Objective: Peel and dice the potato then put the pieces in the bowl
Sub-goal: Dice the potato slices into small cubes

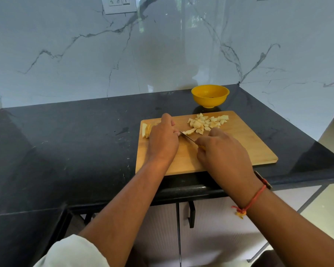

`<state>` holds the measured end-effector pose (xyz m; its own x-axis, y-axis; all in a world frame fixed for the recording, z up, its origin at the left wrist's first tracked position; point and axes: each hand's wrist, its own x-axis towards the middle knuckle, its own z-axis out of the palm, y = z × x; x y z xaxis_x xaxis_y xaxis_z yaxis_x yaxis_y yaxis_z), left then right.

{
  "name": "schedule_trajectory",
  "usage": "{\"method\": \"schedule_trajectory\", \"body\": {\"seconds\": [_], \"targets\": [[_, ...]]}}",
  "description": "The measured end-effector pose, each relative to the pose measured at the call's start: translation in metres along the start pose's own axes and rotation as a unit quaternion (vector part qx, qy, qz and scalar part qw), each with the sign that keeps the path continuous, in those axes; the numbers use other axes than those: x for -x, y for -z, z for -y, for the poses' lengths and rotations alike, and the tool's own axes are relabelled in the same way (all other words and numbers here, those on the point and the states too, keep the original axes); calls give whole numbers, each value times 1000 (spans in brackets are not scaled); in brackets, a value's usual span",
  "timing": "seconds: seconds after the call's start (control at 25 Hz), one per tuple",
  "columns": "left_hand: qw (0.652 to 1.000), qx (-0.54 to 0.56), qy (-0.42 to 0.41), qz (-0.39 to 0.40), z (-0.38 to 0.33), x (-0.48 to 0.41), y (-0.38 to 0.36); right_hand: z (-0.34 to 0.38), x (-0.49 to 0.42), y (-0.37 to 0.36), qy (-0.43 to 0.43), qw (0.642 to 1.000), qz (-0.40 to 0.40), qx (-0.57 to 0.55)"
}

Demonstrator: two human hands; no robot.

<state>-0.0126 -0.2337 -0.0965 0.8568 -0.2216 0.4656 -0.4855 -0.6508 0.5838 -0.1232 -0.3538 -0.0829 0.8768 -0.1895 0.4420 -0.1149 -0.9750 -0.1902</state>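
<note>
Head view: left hand [163, 138] arches, grip curled on the pale potato [145, 130]; right hand [224, 154], grip round a thin steel knife [188, 138], over the wooden board [249, 143].

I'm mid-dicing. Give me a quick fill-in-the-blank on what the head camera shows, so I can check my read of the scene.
The diced pieces lie heaped on the wooden ____.
The bowl, standing beyond that heap, is ____ in colour.
The right hand has its grip on a ____, whose blade meets the potato piece that the left hand holds.
Uncut potato slices wait to the ____ of the left hand.
Missing words: board; yellow; knife; left.
</note>
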Motion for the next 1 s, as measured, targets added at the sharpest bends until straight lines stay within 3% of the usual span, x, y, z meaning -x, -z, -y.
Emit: {"method": "schedule_trajectory", "body": {"seconds": [0.28, 0.6, 1.0], "targets": [[1000, -17, -8, -1, -2, 0, -1, -14, 6, 10, -5, 998, -52, -29], [999, -4, -28, 44, -8, 7, 2, -38, -26, -17, -102, 961, -102, -237], [997, 21, -9, 73, -27, -15, -4, -41, -23, -23, -133, 962, -97, -217]]}}
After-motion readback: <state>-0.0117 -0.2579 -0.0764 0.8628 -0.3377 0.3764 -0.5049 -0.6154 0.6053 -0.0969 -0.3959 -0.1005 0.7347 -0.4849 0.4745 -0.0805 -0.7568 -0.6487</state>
